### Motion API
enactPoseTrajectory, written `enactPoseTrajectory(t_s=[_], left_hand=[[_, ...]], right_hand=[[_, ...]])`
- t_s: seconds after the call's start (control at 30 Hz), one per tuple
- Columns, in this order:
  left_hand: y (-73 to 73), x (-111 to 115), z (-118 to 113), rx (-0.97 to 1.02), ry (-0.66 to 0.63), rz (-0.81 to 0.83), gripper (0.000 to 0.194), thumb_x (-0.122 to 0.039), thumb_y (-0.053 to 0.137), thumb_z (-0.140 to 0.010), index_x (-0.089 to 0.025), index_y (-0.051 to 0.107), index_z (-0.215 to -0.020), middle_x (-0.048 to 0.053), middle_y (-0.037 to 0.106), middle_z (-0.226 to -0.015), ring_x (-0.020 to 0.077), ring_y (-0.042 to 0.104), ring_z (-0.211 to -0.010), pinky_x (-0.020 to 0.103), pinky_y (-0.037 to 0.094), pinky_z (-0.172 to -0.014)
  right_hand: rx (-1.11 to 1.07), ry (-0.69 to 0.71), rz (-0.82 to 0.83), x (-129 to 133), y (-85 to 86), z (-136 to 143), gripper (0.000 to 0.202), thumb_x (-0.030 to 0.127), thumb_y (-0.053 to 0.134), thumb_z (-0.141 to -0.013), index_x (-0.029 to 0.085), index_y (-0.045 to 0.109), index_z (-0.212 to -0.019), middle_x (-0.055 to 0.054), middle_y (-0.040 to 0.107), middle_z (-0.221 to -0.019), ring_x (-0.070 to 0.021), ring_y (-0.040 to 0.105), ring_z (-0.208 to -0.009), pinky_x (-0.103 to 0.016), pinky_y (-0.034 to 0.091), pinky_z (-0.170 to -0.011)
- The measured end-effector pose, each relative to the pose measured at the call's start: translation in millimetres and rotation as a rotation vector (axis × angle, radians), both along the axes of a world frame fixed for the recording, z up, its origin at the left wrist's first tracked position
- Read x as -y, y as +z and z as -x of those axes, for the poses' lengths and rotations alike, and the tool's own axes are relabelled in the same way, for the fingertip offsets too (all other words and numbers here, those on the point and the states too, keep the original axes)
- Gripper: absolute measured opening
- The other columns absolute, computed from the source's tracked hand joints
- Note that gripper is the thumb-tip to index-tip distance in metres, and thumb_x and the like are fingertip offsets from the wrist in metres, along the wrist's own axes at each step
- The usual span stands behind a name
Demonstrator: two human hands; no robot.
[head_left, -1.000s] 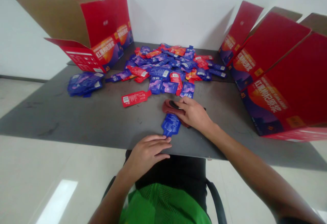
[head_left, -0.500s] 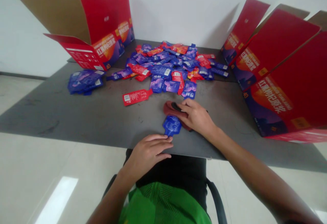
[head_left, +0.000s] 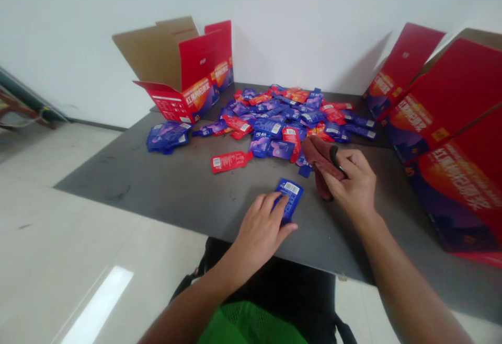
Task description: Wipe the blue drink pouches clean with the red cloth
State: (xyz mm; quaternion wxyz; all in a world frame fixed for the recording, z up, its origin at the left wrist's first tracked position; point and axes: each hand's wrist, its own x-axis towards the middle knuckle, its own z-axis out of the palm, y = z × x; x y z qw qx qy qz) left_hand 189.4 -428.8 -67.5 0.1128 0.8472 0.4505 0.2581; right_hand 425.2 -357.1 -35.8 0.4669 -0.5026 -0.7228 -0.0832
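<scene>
Head view: one left hand (head_left: 261, 226), fingers slightly apart, rests on one flat, glossy blue pouch (head_left: 291, 189) on a grey table (head_left: 184, 187); one right hand (head_left: 356, 179) is clamped on one soft, folded brown cloth (head_left: 319, 157). Beyond lie one red pouch (head_left: 230, 161), one small blue stack (head_left: 168, 136) and an uncountable heap (head_left: 270, 119), between cardboard boxes (head_left: 200, 88)

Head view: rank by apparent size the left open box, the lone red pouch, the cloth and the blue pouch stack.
1. Left open box
2. Cloth and blue pouch stack: too alike to rank, the cloth being partly hidden
3. Lone red pouch
</scene>
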Motion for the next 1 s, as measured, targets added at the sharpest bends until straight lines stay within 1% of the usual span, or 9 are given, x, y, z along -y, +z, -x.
enactPoseTrajectory(t_s=[0.1, 0.17, 0.27, 0.43, 0.53, 0.6, 0.7, 0.8, 1.0], left_hand=[[-4.7, -2, -13, -0.067, 0.057, -0.006, 0.086, -0.066, 0.072, -0.082, -0.016, 0.045, -0.147, 0.018, 0.058, -0.134, 0.0347, 0.058, -0.119, 0.051, 0.054, -0.098], [-5.8, -6, -19, -0.104, 0.088, -0.015, 0.09, -0.068, 0.074, -0.079, -0.014, 0.046, -0.145, 0.019, 0.059, -0.127, 0.0342, 0.06, -0.112, 0.05, 0.056, -0.092], [-1.6, -14, -23, -0.154, 0.123, 0.005, 0.075, -0.059, 0.076, -0.083, -0.012, 0.053, -0.137, 0.018, 0.061, -0.116, 0.0335, 0.062, -0.103, 0.048, 0.059, -0.084], [18.1, -27, -18, -0.238, 0.086, 0.068, 0.023, -0.032, 0.063, -0.097, -0.014, 0.067, -0.111, 0.015, 0.069, -0.098, 0.0283, 0.07, -0.084, 0.038, 0.059, -0.068], [28.8, -34, -6, -0.221, 0.067, 0.075, 0.022, -0.021, 0.047, -0.103, -0.016, 0.068, -0.097, 0.012, 0.072, -0.086, 0.0242, 0.072, -0.072, 0.034, 0.056, -0.064], [34.5, -40, 8, -0.18, 0.071, 0.125, 0.027, -0.023, 0.043, -0.104, -0.018, 0.066, -0.091, 0.01, 0.072, -0.078, 0.0222, 0.071, -0.065, 0.032, 0.053, -0.06], [43.7, -51, 40, 0.013, 0.054, 0.382, 0.035, -0.038, 0.04, -0.107, -0.02, 0.062, -0.087, 0.002, 0.067, -0.063, 0.0172, 0.067, -0.051, 0.027, 0.049, -0.053], [54.1, -65, 83, 0.315, 0.153, 0.566, 0.039, -0.054, 0.044, -0.103, -0.021, 0.063, -0.1, -0.001, 0.068, -0.068, 0.0152, 0.065, -0.049, 0.022, 0.045, -0.043], [65.6, -126, 175, 0.705, 0.522, 0.338, 0.038, -0.054, 0.055, -0.096, -0.018, 0.063, -0.105, 0.0, 0.064, -0.072, 0.0118, 0.058, -0.05, 0.018, 0.037, -0.039]], right_hand=[[-0.012, -0.024, -0.009, -2, -0.3, -9, 0.016, 0.036, 0.071, -0.092, 0.021, 0.071, -0.096, -0.006, 0.064, -0.093, -0.0224, 0.063, -0.087, -0.036, 0.052, -0.076], [-0.027, -0.039, -0.014, -3, 0.5, -12, 0.017, 0.037, 0.072, -0.091, 0.02, 0.07, -0.092, -0.006, 0.064, -0.093, -0.0222, 0.063, -0.087, -0.035, 0.051, -0.076], [-0.04, -0.057, -0.01, -3, 1.1, -16, 0.017, 0.037, 0.072, -0.091, 0.021, 0.069, -0.091, -0.006, 0.065, -0.094, -0.0223, 0.063, -0.087, -0.035, 0.052, -0.076], [-0.044, -0.082, -0.027, -6, -0.7, -22, 0.019, 0.039, 0.072, -0.09, 0.021, 0.07, -0.095, -0.006, 0.066, -0.095, -0.0219, 0.065, -0.087, -0.034, 0.053, -0.076], [-0.047, -0.099, -0.012, -7, -2.2, -26, 0.021, 0.042, 0.071, -0.09, 0.021, 0.071, -0.096, -0.007, 0.067, -0.096, -0.0225, 0.066, -0.087, -0.035, 0.054, -0.076], [-0.052, -0.103, -0.018, -8, -3.2, -29, 0.022, 0.042, 0.071, -0.09, 0.022, 0.071, -0.098, -0.007, 0.067, -0.097, -0.0228, 0.066, -0.088, -0.035, 0.055, -0.077], [-0.071, -0.096, -0.017, -9, -4.2, -33, 0.021, 0.042, 0.072, -0.09, 0.022, 0.071, -0.097, -0.006, 0.067, -0.097, -0.0225, 0.066, -0.089, -0.035, 0.054, -0.077], [-0.089, -0.087, 0.007, -9, -4.0, -34, 0.02, 0.041, 0.073, -0.089, 0.022, 0.072, -0.096, -0.006, 0.066, -0.096, -0.0219, 0.065, -0.087, -0.034, 0.054, -0.077], [-0.094, -0.067, 0.01, -9, -3.3, -32, 0.02, 0.042, 0.071, -0.09, 0.022, 0.072, -0.095, -0.006, 0.066, -0.093, -0.0222, 0.065, -0.085, -0.035, 0.054, -0.075]])
